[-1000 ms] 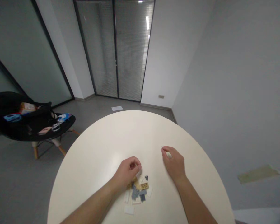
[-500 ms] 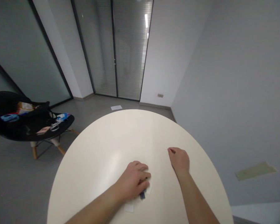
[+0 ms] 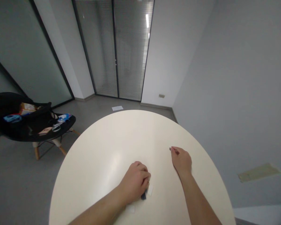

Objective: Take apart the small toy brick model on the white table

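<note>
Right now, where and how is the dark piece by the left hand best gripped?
I'd probably pinch the dark piece by the side edges of its near end, coming from the wearer's side of the table: that end shows, while the left hand hides what lies just beyond.

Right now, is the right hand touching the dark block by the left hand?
Apart: the head view shows a plain gap, with tabletop visible between the right hand and the dark block.
</note>
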{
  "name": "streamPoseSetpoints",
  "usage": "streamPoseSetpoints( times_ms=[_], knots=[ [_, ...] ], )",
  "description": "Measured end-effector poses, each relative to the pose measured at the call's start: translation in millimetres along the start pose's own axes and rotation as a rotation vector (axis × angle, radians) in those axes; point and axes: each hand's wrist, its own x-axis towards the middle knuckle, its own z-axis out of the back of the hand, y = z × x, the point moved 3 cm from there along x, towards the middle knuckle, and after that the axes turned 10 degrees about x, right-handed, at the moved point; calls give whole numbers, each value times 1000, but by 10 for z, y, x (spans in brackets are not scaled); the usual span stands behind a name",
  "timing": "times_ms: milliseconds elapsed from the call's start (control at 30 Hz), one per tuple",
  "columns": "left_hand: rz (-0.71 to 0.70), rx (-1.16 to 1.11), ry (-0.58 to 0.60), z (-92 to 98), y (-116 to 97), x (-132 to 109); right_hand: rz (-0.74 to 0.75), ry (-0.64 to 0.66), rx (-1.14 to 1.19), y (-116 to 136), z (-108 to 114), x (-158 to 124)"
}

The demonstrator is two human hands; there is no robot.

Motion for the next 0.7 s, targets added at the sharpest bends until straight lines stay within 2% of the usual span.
streamPoseSetpoints(
  times_ms=[133,200,267,400,500,567,700],
  knots=[
    [20,-27,-6,-13,17,7,-40,-113,138,73,67,-9],
    [26,-46,-16,-16,41,4,-19,-85,224,189,82,-44],
    [57,-90,-49,-18,97,-4,52,56,306,369,71,-109],
    [175,-209,-98,-35,252,-26,235,547,397,777,19,-352],
    [187,-230,-83,-34,290,-24,285,819,389,978,18,-538],
    [184,-214,-79,-19,280,-18,317,903,359,1062,32,-610],
    [209,-188,-71,-4,262,-17,367,928,295,1140,34,-644]
  ],
)
